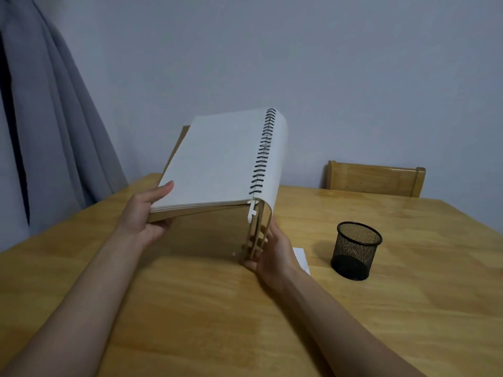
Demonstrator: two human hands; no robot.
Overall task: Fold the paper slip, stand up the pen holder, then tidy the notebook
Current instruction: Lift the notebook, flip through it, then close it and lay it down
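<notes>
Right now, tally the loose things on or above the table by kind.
Spiral notebook, held in both hands: 1
Black mesh pen holder, upright: 1
White paper slip, partly hidden behind the right hand: 1
Total: 3

Two bare hands hold an open spiral notebook (223, 161) above a wooden table (190, 308) (a black mesh pen holder (356, 250) stands upright nearby).

Spiral-bound notebook (217, 161), centre of frame: white pages uppermost, black coil at right, brown cover bent downward, raised off the surface and tilted. Black mesh pen holder (356, 250), right of centre: upright, opening upward. White paper slip (301, 258), between them: lying flat, partly hidden.
</notes>
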